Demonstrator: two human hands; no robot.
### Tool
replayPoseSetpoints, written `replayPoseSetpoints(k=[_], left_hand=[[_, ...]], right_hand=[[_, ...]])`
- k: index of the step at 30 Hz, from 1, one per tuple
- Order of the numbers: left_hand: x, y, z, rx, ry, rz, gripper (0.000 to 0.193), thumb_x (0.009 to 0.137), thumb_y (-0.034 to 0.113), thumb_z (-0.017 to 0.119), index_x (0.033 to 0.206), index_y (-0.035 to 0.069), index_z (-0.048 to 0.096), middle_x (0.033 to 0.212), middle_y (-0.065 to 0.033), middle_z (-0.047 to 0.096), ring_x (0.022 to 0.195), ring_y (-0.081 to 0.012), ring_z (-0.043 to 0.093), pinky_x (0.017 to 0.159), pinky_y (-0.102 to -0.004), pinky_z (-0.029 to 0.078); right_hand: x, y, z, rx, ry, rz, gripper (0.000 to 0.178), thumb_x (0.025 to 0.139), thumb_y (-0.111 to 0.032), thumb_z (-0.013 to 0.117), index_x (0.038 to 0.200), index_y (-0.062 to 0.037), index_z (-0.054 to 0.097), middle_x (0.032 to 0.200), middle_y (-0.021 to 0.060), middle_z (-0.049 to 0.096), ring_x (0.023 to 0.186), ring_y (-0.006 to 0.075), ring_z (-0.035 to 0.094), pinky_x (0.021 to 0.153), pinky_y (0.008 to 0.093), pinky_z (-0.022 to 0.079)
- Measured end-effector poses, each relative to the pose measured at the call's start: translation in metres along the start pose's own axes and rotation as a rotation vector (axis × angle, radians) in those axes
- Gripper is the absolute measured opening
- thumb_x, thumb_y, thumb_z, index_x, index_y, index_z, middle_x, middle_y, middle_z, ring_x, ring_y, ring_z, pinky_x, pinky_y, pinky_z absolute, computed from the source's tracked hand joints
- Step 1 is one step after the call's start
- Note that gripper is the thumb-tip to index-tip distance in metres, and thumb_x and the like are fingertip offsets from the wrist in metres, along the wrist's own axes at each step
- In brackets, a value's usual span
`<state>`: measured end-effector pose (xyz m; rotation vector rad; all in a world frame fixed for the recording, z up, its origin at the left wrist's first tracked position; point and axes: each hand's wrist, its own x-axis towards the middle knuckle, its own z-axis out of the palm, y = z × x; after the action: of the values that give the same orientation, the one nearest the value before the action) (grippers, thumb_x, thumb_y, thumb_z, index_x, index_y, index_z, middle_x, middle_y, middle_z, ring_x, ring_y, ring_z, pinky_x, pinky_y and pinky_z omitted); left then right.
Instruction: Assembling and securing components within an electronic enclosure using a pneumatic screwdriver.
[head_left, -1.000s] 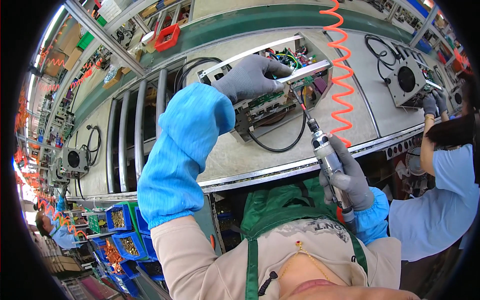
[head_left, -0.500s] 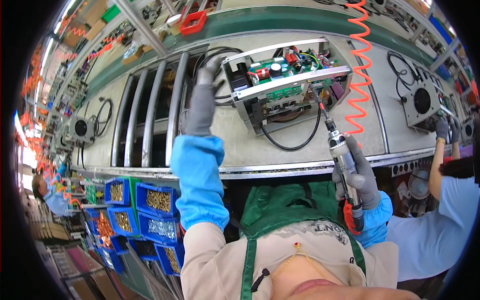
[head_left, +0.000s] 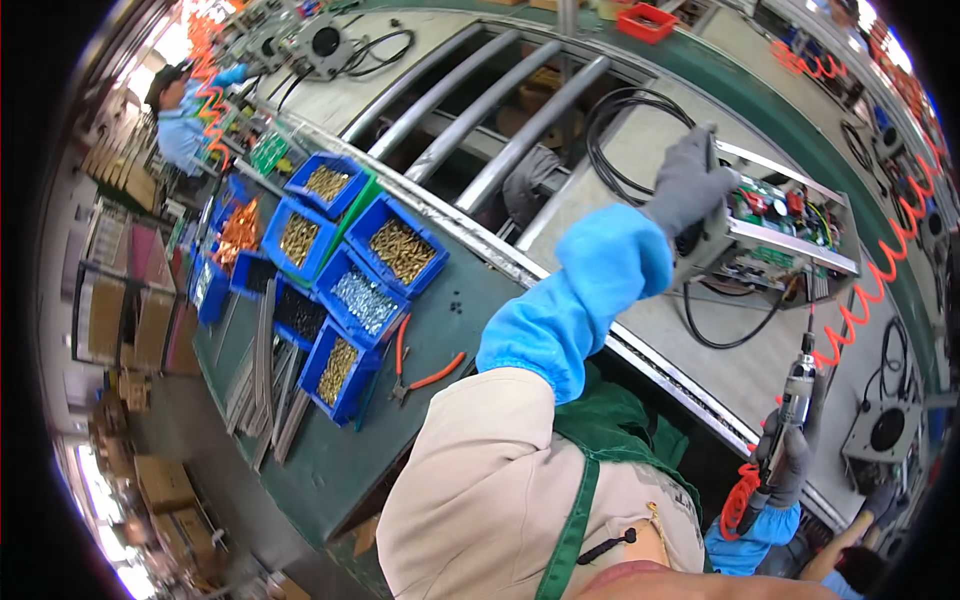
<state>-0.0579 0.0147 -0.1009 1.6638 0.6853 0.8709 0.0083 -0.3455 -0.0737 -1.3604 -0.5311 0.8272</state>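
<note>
My left hand [head_left: 690, 182], in a grey glove and blue sleeve cover, grips the left end of an open metal chassis [head_left: 790, 243]. Inside the chassis sit green circuit boards [head_left: 760, 202], coloured wires and other components. In my right hand [head_left: 785, 455], also gloved, is a pneumatic screwdriver [head_left: 798, 392], held with its bit pointing away from me. The bit's tip reaches the chassis's near rail at its right end; whether it sits in a screw cannot be made out. A black cable [head_left: 735, 345] loops out below the chassis.
Blue bins [head_left: 405, 250] of screws and small parts stand on a green table [head_left: 470, 310] at left, beside orange-handled pliers [head_left: 420, 378]. Metal rollers [head_left: 530, 130] span a gap in the workbench. An orange coiled hose [head_left: 880, 265] hangs at right. Co-workers are at both sides.
The view has swung left, bringing more of the bins and green table in. My left hand has moved from beside the chassis onto its left end. The screwdriver stays at the near rail.
</note>
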Motion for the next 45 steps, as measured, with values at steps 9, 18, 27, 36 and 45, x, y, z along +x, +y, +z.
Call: replayPoseSetpoints(k=[9, 18, 27, 36, 45], left_hand=[[-0.112, -0.013, -0.16, 0.428, -0.105, 0.048, 0.039, 0.08, 0.033, 0.066, 0.109, 0.008, 0.069, 0.086, -0.0174, 0.069, 0.077, -0.0284, 0.067, 0.07, -0.0363, 0.052], [-0.193, -0.042, -0.292, 1.671, -0.096, -0.856, 0.019, 0.083, 0.014, 0.058, 0.094, 0.02, 0.073, 0.101, -0.0024, 0.07, 0.102, -0.0214, 0.062, 0.088, -0.0437, 0.039], [-0.208, -0.034, -0.283, 1.72, 0.162, -0.554, 0.017, 0.079, 0.017, 0.062, 0.093, 0.01, 0.07, 0.097, -0.0059, 0.066, 0.09, -0.022, 0.063, 0.08, -0.0417, 0.044], [-0.171, -0.052, -0.129, 0.313, 0.111, 0.003, 0.014, 0.072, 0.012, 0.067, 0.08, 0.002, 0.061, 0.08, -0.0132, 0.067, 0.073, -0.0285, 0.064, 0.068, -0.0359, 0.051], [-0.144, -0.114, -0.034, 0.777, -0.242, 0.025, 0.028, 0.08, 0.016, 0.06, 0.107, 0.007, 0.062, 0.092, -0.0132, 0.065, 0.083, -0.0308, 0.064, 0.075, -0.0406, 0.052]], right_hand=[[-0.015, 0.036, -0.01, 0.225, -0.041, 0.062, 0.116, 0.065, -0.031, 0.084, 0.151, -0.0139, 0.007, 0.08, 0.0119, 0.055, 0.048, 0.0174, 0.058, 0.04, 0.0298, 0.054], [-0.012, 0.043, 0.033, 0.106, -0.19, 0.35, 0.132, 0.051, -0.032, 0.089, 0.151, -0.0196, 0.004, 0.076, 0.0109, 0.056, 0.05, 0.0191, 0.059, 0.041, 0.0306, 0.052], [0.004, 0.05, 0.053, -0.002, -0.365, 0.438, 0.126, 0.048, -0.015, 0.078, 0.152, -0.0171, 0.008, 0.09, 0.0125, 0.056, 0.065, 0.0196, 0.058, 0.05, 0.0325, 0.054], [0.013, 0.048, 0.065, -0.114, -0.572, 0.442, 0.116, 0.055, 0.001, 0.068, 0.152, -0.0126, 0.008, 0.113, 0.0114, 0.053, 0.083, 0.0188, 0.058, 0.071, 0.0319, 0.049], [-0.016, 0.06, 0.043, -0.043, -0.448, 0.439, 0.11, 0.06, -0.001, 0.067, 0.152, -0.0127, 0.009, 0.115, 0.0118, 0.051, 0.082, 0.0174, 0.057, 0.071, 0.0315, 0.049]])
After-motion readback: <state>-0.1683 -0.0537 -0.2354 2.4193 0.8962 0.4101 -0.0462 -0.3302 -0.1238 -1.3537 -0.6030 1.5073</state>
